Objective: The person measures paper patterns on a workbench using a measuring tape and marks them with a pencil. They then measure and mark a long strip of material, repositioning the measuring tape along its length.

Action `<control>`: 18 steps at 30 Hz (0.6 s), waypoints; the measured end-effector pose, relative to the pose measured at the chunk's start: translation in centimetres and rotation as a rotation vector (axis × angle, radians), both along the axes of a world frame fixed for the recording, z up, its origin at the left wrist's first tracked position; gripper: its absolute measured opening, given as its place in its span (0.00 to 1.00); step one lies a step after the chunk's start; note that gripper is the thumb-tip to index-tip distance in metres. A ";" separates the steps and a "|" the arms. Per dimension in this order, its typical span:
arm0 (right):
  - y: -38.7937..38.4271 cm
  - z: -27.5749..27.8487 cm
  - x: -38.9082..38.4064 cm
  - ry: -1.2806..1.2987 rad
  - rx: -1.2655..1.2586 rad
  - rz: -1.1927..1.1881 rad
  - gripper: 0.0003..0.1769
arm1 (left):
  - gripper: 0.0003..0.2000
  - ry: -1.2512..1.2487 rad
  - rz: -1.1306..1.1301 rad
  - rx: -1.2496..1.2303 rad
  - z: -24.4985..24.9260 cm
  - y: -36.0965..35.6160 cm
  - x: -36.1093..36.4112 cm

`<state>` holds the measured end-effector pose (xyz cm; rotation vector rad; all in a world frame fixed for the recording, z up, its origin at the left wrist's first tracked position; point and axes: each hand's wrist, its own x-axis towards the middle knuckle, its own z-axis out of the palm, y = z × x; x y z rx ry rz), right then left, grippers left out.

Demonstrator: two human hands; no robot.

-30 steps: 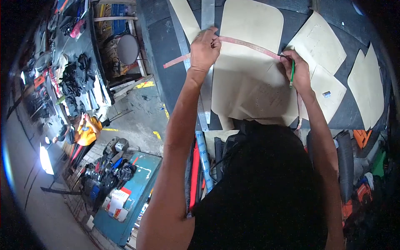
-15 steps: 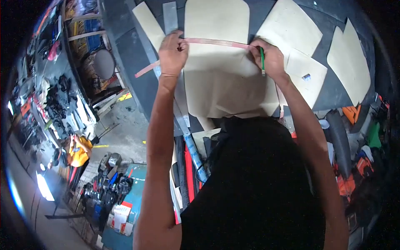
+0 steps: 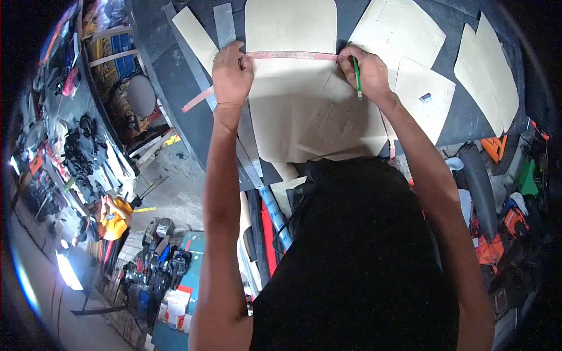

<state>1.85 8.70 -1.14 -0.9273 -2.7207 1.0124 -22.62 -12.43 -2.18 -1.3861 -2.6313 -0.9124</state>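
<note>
Left hand (image 3: 232,73): fingers closed, pinning the tape measure (image 3: 293,55) to the paper sheet (image 3: 293,117).
Right hand (image 3: 366,70): closed around the pencil (image 3: 356,76) and the tape's other end.
Progress: tape measure stretched across the sheet; no new mark discernible.

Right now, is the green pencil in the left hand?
No, the green pencil is in the right hand, while the left hand holds down the pink tape.
</note>
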 end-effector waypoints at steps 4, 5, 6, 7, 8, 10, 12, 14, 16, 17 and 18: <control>0.0 1.7 0.5 0.039 -0.348 -0.002 0.05 | 0.16 -0.123 -0.106 0.118 3.9 2.5 3.6; -0.4 2.5 0.6 0.041 -0.510 -0.006 0.05 | 0.16 -0.177 -0.138 0.136 5.2 3.4 5.0; -0.9 3.2 0.5 0.040 -0.515 0.002 0.05 | 0.16 -0.132 -0.158 0.053 5.7 4.0 6.0; -1.2 3.7 0.3 0.060 -0.432 0.019 0.05 | 0.16 -0.126 -0.149 0.050 5.6 4.5 7.0; -1.6 4.2 0.1 0.081 -0.348 0.035 0.05 | 0.18 -0.326 -0.223 0.076 5.4 5.2 7.9; -1.7 5.3 -0.3 0.103 -0.257 0.050 0.05 | 0.19 -0.523 -0.298 0.109 5.6 5.6 8.4; -1.7 6.3 -0.5 0.063 -0.278 0.068 0.04 | 0.20 -0.691 -0.291 0.067 6.0 6.0 9.0; -1.9 6.7 -0.3 0.041 -0.290 0.070 0.04 | 0.21 -0.777 -0.293 0.042 6.4 6.1 9.4; -2.0 6.6 -0.3 0.077 -0.308 0.080 0.04 | 0.20 -0.859 -0.273 0.009 7.2 5.9 9.2; -2.1 6.6 -0.4 0.097 -0.317 0.087 0.05 | 0.20 -0.896 -0.261 -0.008 7.5 5.8 9.1; -2.3 6.7 -0.4 0.102 -0.320 0.085 0.05 | 0.20 -0.893 -0.261 -0.012 7.4 5.7 9.1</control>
